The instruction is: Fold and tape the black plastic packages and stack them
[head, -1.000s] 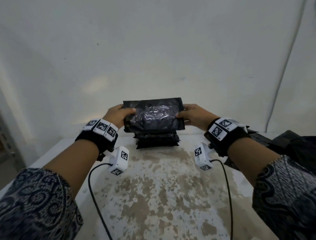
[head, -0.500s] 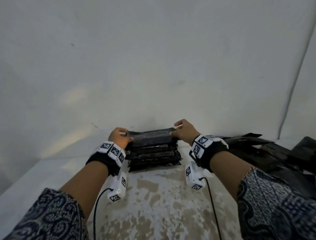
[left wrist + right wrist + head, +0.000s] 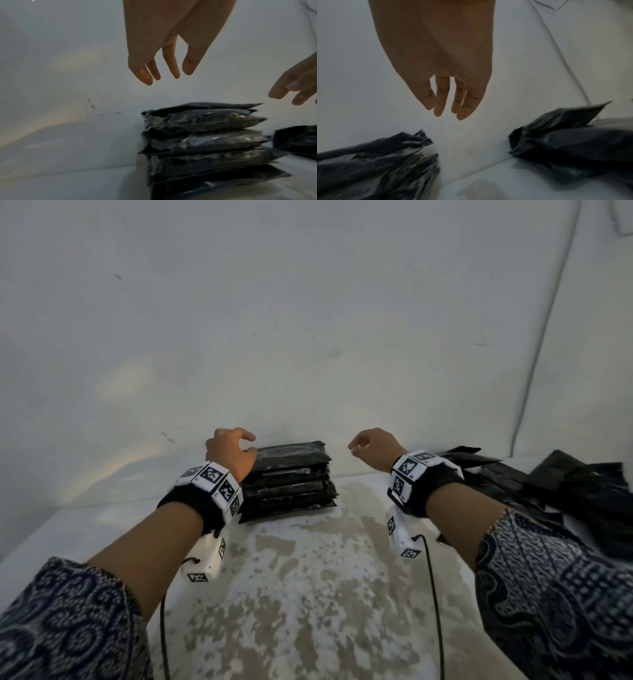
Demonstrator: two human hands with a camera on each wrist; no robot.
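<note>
Both hands [image 3: 231, 451] hang empty above glossy, crinkled package stack [image 3: 289, 481].

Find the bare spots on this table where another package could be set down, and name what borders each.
Bare table lies in front of the stack, between the two forearms. A narrower gap lies between the stack and the loose pile on the right. Left of the stack is bare too. The right side is crowded. Both hands, left and right, hold nothing.

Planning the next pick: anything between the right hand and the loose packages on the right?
Nothing visible. The right hand hangs open above the table, and the loose packages lie just to its right, with only bare wall and tabletop between.
</note>
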